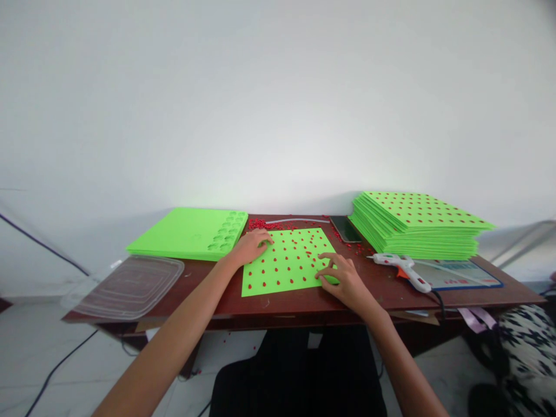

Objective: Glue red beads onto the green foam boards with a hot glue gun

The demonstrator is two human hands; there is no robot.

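Head view, green sheet: A flat, bright green rectangular sheet (271,276) is laid on the dark red-brown glossy table (304,305), directly in front of the seated person, between the two hands. It is dotted with rows of small red drop-shaped pieces (292,281); toward its right side they are spaced less evenly.
Left hand: The left hand (254,246) is placed at the sheet's left edge, its fingers bent over the upper left part. Whether anything is gripped cannot be told.
Right hand: The right hand (341,278) is held at the sheet's right edge, fingers curled inward and the index finger set apart from the thumb. Whether a red piece is pinched cannot be told.
Loose red pieces: A heap of small red pieces (259,224) is spread behind the sheet, beside a thin whitish strip (297,220).
Left stack: Plain green sheets (174,231) are piled at the left, with rounded shapes marked along their right side; a clear plastic rectangular lid (145,284) is set in front.
Right stack: A tall pile of green red-dotted sheets (412,246) is stood at the right, next to a dark flat phone (345,230).
Glue gun: A white glue gun with an orange trigger (402,267) is laid before that pile, partly over a blue-edged board (460,278).
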